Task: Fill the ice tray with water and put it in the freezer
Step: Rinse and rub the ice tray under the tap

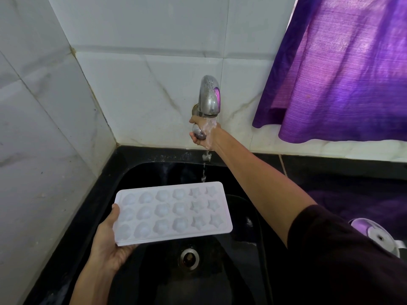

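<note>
White plastic ice tray (174, 213): held level over the black sink (141, 172), at 7 o'clock from the tap (209, 96).
Left hand (110, 243): grips the tray's left end.
Right hand (203, 134): fingers curled round the tap knob (199, 134).
Water (204, 170): runs down at the tray's far edge.

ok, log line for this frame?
left hand: holds ice tray over sink | right hand: grips tap knob | water running

Ice tray (174, 213) over sink (123, 170), below the tap (209, 96).
</note>
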